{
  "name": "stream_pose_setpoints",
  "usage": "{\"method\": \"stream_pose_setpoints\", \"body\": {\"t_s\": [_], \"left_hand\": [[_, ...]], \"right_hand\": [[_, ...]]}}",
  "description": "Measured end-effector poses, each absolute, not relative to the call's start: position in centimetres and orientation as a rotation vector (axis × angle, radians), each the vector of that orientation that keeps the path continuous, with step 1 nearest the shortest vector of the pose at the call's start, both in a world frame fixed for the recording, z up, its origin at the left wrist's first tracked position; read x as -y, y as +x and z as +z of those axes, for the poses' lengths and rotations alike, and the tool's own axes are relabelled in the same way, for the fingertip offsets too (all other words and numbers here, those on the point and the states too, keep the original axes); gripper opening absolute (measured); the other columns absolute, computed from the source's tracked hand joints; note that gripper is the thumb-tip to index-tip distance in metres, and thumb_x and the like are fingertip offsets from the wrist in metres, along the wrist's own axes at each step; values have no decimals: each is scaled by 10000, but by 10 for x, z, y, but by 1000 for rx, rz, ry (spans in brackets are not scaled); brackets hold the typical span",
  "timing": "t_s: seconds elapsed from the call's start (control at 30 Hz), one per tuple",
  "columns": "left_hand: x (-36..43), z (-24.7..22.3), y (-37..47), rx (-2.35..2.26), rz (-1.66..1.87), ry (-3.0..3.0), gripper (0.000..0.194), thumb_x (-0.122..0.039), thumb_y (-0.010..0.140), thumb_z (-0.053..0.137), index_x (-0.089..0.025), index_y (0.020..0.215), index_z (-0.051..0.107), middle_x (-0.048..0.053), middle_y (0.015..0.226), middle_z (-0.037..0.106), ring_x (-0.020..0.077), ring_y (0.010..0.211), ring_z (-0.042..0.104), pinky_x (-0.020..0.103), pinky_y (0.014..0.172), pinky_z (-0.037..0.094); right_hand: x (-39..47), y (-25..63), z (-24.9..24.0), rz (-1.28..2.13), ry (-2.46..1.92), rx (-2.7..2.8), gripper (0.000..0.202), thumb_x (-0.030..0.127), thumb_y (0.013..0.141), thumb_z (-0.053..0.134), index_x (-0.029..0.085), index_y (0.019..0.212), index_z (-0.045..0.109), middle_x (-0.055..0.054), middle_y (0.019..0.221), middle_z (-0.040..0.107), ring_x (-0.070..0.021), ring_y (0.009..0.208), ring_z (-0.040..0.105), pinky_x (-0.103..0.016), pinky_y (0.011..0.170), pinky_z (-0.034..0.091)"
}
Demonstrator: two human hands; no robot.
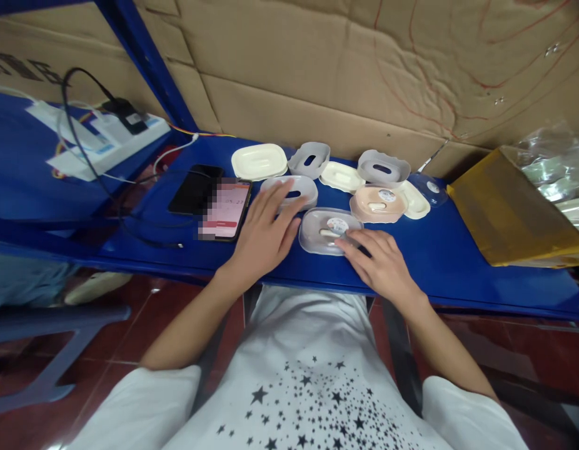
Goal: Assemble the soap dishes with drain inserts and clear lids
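My left hand (266,231) has its fingers spread over the left side of a grey slotted tray (304,187); whether it touches the tray is unclear. My right hand (381,259) has its fingertips at the right edge of a grey dish with a clear cover and round sticker (317,240); its fingers are bent and close together. Just behind that dish sits a peach dish with a clear cover (378,209). Farther back are a cream dish (259,161), a grey slotted piece (309,160), another cream dish (342,177) and another grey slotted piece (383,167).
Two phones, one dark (200,181) and one lit (227,212), lie left of my left hand. Beyond them are black cables and a power strip (125,147). An open cardboard box (514,212) with bagged items stands right; cardboard (294,81) lines the back.
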State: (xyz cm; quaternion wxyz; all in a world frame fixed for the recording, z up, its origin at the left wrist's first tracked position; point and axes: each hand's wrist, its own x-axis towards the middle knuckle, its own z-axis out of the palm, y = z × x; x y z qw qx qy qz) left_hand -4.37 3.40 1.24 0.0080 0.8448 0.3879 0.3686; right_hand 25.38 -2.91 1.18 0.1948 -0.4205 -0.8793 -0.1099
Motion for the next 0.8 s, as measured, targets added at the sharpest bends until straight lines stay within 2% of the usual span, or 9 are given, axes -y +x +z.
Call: {"method": "stream_pose_setpoints", "body": {"t_s": [0.13,0.17,0.23,0.33,0.37,0.43,0.53,0.67,0.8], "left_hand": [[-39,4,-46,-1461,1049,2654,459,-290,1121,500,-233,1568,584,152,1459,716,358,1441,625,673,1318,326],[-39,3,-45,-1467,1026,2665,453,-295,1109,525,-234,1550,606,153,1406,740,362,1383,661,676,1300,348],[-39,1,-45,-1503,999,2664,488,-312,1084,572,-231,1564,599,183,1500,677,403,1416,627,697,1269,366],[-41,2,-42,-1603,955,2626,604,-345,1077,573,-201,1657,489,228,1719,454,485,1570,447,771,1249,318],[-42,3,-41,-1618,927,2617,614,-343,1083,555,-195,1672,463,234,1713,461,491,1571,441,792,1245,299],[-45,2,-40,-1603,877,2616,584,-319,1089,530,-195,1658,479,234,1600,589,474,1495,530,800,1234,302],[-46,0,-41,-1557,873,2656,468,-274,1081,538,-202,1538,609,196,1367,730,426,1323,653,729,1200,398],[-40,0,-46,-1455,898,2725,299,-243,1081,552,-205,1312,737,141,1221,766,378,1212,695,650,1164,472],[-31,4,-51,-1318,952,2739,248,-255,1096,569,-215,1265,745,97,1196,773,316,1170,715,587,1200,475]], "right_hand": [[10,247,18,-403,-1333,2437,525,261,1122,515,314,1645,540,-149,1305,715,-327,1173,679,-488,982,552],[5,244,19,-415,-1362,2439,526,275,1127,499,299,1652,533,-150,1257,715,-323,1122,679,-483,962,552],[-2,239,22,-441,-1411,2454,532,296,1134,466,261,1662,520,-149,1171,711,-318,1054,674,-478,942,550],[-11,231,25,-457,-1492,2474,548,318,1138,428,186,1664,506,-166,1130,707,-335,1029,678,-483,925,545],[-14,229,25,-449,-1515,2476,557,325,1137,425,168,1667,497,-178,1150,708,-343,1032,682,-489,928,544],[-22,226,25,-425,-1541,2469,577,333,1131,426,153,1677,475,-200,1203,706,-360,1046,690,-508,947,544],[-35,223,25,-371,-1549,2459,601,346,1124,416,134,1685,451,-228,1256,700,-392,1077,695,-553,970,557],[-44,235,36,-190,-1452,2444,615,364,1125,418,145,1699,416,-215,1383,695,-390,1185,699,-549,1026,577],[-40,294,51,-216,-1498,2123,554,417,1144,402,202,1647,487,-165,1435,716,-349,1304,685,-532,1121,552]]}}
